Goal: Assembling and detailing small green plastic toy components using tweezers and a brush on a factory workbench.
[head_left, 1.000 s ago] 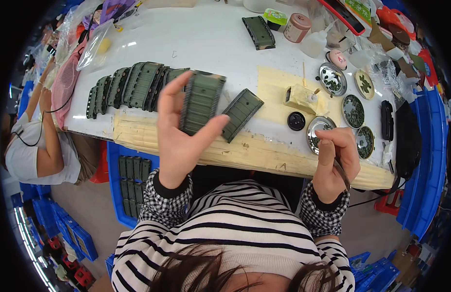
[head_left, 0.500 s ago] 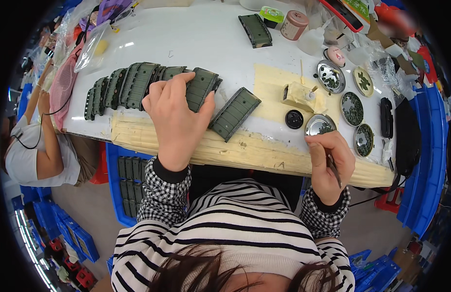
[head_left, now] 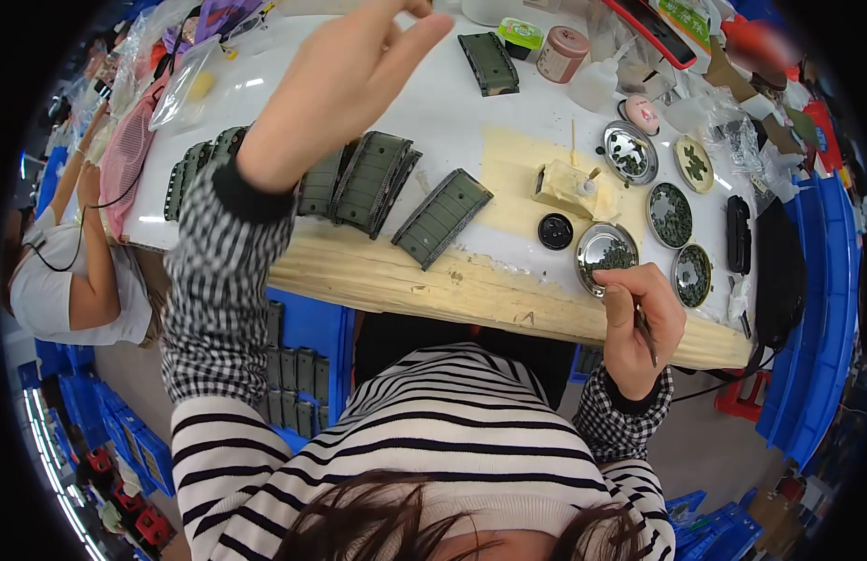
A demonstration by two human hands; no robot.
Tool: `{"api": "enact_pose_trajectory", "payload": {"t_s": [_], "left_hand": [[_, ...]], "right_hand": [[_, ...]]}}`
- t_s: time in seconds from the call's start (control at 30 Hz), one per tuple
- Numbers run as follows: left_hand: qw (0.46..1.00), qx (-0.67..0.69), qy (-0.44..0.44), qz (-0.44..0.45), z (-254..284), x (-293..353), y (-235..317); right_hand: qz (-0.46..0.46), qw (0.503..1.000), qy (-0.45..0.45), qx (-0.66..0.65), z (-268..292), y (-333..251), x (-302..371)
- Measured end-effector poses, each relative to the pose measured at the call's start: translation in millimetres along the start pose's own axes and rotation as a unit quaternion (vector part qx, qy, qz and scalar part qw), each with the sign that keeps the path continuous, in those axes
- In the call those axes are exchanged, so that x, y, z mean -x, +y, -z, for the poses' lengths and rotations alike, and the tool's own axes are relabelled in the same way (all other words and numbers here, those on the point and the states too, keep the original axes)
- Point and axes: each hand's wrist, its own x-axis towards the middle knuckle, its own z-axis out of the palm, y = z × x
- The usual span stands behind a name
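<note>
My left hand [head_left: 335, 89] is lifted over the far part of the table, thumb stretched away from the fingers and nothing seen in its grasp; its fingertips are partly cut off by the upper edge. Below that hand and sleeve, several green ribbed curved plates [head_left: 370, 182] lean together in a row, partly hidden. One separate green plate [head_left: 443, 218] lies slanted to their right. At the table's front edge, my right hand [head_left: 639, 323] is closed around thin dark tweezers [head_left: 646, 337], its fingertips by a round metal dish [head_left: 592, 248] of small dark green pieces.
More dishes of green bits [head_left: 670, 213] stand at the right, near a tape-covered block [head_left: 569, 190] and a black round lid [head_left: 555, 231]. Another green plate [head_left: 489, 64] lies at the back beside a pink jar [head_left: 562, 53]. A co-worker's arm [head_left: 92, 215] is at the left.
My left hand has left the row of green plates and swung up and forward across the table. My right hand stays nearly where it was, still gripping the tweezers.
</note>
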Motion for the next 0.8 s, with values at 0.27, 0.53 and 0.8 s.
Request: {"api": "enact_pose_trajectory", "payload": {"t_s": [0.27, 0.53, 0.8], "left_hand": [[0.974, -0.169, -0.151, 0.018, -97, -98, -22], [0.964, -0.181, -0.169, 0.097, -68, -90, -55], [0.884, 0.43, -0.138, 0.116, 30, -4, -34]], "right_hand": [[-0.034, 0.999, 0.039, -0.004, 20, -8, 19], [-0.065, 0.995, 0.034, 0.063, 55, -1, 27], [-0.14, 0.989, 0.039, -0.031, 35, 25, 16]]}}
